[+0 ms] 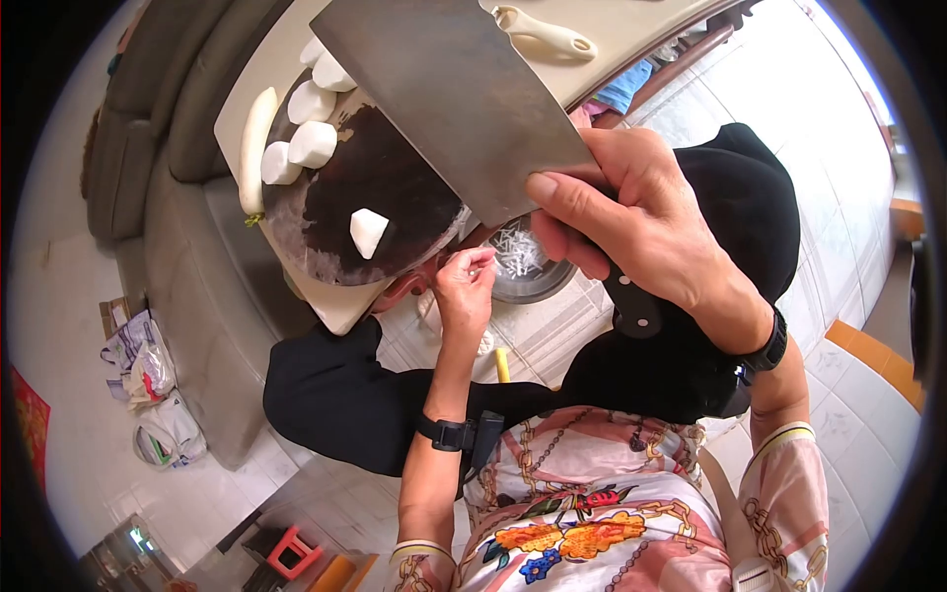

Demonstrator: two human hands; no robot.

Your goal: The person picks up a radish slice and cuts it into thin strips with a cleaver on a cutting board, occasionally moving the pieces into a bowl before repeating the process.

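Observation:
My right hand (641,212) grips a large cleaver (459,94) by its handle end, the wide blade raised over the dark round cutting board (380,187). On the board lie several white peeled chunks (313,144) in a row and one separate angular white piece (369,232). My left hand (465,281) is beside the board's near edge, its fingers pinched together; what they hold, if anything, is too small to make out. Just past it, a metal bowl (533,284) on the floor side holds thin white strips (517,252). The blade hides part of the board.
A whole white radish (256,148) lies at the table's left edge. A cream-handled peeler (547,35) rests at the top. A grey sofa (212,296) stands at the left, with plastic bags (163,424) on the floor. My knees flank the bowl.

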